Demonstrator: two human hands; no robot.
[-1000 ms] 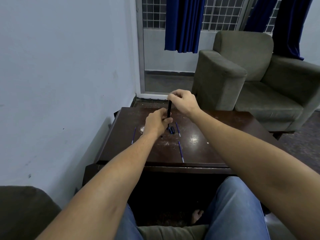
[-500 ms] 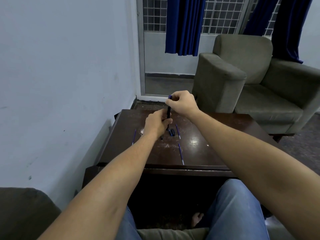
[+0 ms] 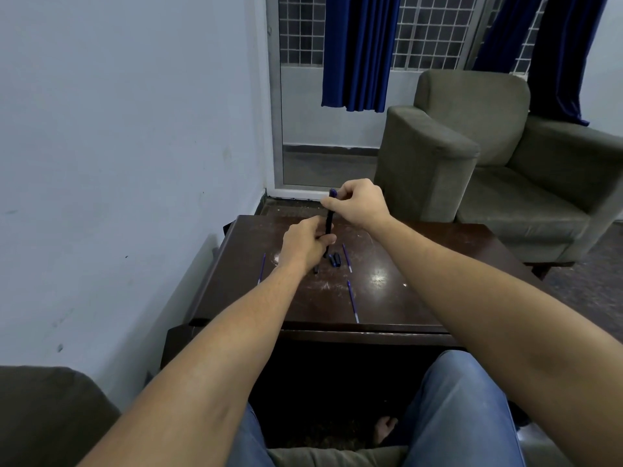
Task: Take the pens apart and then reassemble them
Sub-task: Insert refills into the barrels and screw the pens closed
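Both hands hold one dark pen, which stands nearly upright above the far part of the table. The left hand curls round its lower half, and the right hand pinches its top end, where a bit of blue shows above the fingers. Below the pen, on the tabletop, lie a couple of small dark pen pieces, close together, with another dark piece just beside the left wrist. Three thin blue refills lie apart from one another: one left of the left arm, one just right of the dark pieces, one nearer the front edge. An armchair stands beyond the table on the right, and blue curtains hang behind it.
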